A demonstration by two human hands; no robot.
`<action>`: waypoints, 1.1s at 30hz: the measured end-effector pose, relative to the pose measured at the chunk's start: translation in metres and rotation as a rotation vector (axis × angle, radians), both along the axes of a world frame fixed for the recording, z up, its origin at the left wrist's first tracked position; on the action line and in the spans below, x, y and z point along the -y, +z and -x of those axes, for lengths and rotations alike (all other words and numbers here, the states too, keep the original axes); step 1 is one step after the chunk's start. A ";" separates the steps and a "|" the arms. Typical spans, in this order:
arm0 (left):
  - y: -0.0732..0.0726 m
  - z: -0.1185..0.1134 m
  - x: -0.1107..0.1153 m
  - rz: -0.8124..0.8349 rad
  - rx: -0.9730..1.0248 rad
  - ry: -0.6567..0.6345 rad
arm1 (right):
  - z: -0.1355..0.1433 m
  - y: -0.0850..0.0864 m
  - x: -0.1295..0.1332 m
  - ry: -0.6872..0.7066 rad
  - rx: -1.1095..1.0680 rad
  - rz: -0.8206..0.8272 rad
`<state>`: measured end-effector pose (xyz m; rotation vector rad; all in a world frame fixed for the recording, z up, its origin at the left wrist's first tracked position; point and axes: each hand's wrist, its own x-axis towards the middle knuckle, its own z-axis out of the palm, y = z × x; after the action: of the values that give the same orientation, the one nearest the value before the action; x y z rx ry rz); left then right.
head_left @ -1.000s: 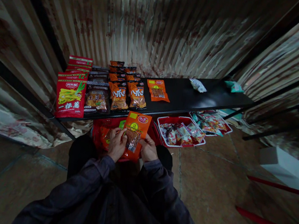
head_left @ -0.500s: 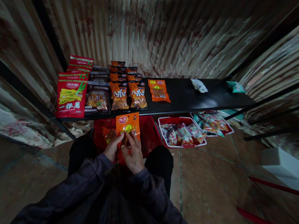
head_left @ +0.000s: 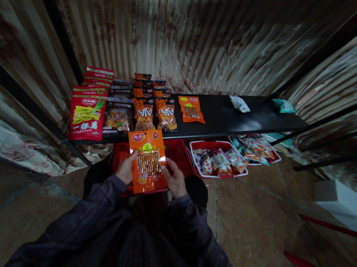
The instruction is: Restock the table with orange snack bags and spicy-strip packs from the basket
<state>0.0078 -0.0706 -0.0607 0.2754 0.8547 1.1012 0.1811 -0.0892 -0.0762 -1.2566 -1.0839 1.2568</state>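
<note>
One orange packet (head_left: 147,161) gleams — brown strips (head_left: 149,163) showing through.

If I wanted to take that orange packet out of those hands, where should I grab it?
Probably pinch the top edge of the orange packet, coming from the shelf side. The left hand and right hand hold its two sides, while its flat top strip sticks out past the fingers toward the shelf.
</note>
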 end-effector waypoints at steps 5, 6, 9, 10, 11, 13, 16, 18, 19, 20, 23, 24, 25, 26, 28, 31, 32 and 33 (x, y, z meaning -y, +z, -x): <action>0.004 0.000 -0.002 0.004 0.003 -0.007 | 0.002 -0.001 0.003 0.145 -0.175 0.128; 0.005 0.000 -0.002 0.010 0.007 -0.005 | 0.003 -0.001 0.004 0.151 -0.191 0.144; 0.006 0.000 -0.001 0.034 0.018 -0.005 | 0.003 0.000 0.006 0.156 -0.218 0.173; 0.006 -0.001 -0.001 0.036 0.016 0.002 | 0.003 0.000 0.006 0.152 -0.223 0.172; 0.006 -0.001 -0.001 0.034 0.012 0.013 | 0.003 0.000 0.006 0.145 -0.227 0.169; 0.005 -0.001 -0.001 0.023 0.017 0.027 | 0.003 0.000 0.006 0.128 -0.236 0.172; 0.001 -0.002 0.001 0.009 0.036 0.019 | 0.003 -0.001 0.006 0.102 -0.245 0.175; -0.001 -0.002 0.002 -0.005 0.023 0.013 | 0.004 -0.002 0.006 0.094 -0.246 0.174; -0.002 -0.002 0.003 -0.012 0.010 0.011 | 0.004 -0.002 0.006 0.090 -0.246 0.173; -0.003 -0.003 0.004 -0.021 -0.001 0.009 | 0.003 -0.002 0.006 0.087 -0.246 0.173; -0.007 -0.003 0.009 -0.038 -0.025 0.005 | 0.002 -0.001 0.007 0.069 -0.243 0.167; -0.009 -0.003 0.011 -0.040 -0.032 0.001 | 0.001 -0.001 0.008 0.063 -0.243 0.164; -0.012 -0.003 0.013 -0.037 -0.041 -0.009 | 0.000 -0.002 0.008 0.059 -0.245 0.164; -0.014 -0.003 0.015 -0.032 -0.053 -0.022 | -0.001 -0.002 0.008 0.057 -0.246 0.168; -0.020 -0.003 0.020 -0.022 -0.085 -0.060 | -0.003 -0.004 0.009 0.060 -0.241 0.184; -0.026 -0.002 0.027 -0.028 -0.115 -0.120 | -0.004 -0.010 0.009 0.058 -0.211 0.195; -0.028 -0.001 0.028 -0.031 -0.116 -0.133 | -0.004 -0.012 0.009 0.053 -0.202 0.194; -0.029 0.000 0.030 -0.032 -0.114 -0.140 | -0.003 -0.014 0.010 0.051 -0.198 0.193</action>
<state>0.0081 -0.1004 -0.0897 0.4222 0.9056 0.9761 0.1841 -0.0990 -0.0906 -1.2233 -0.8731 1.5192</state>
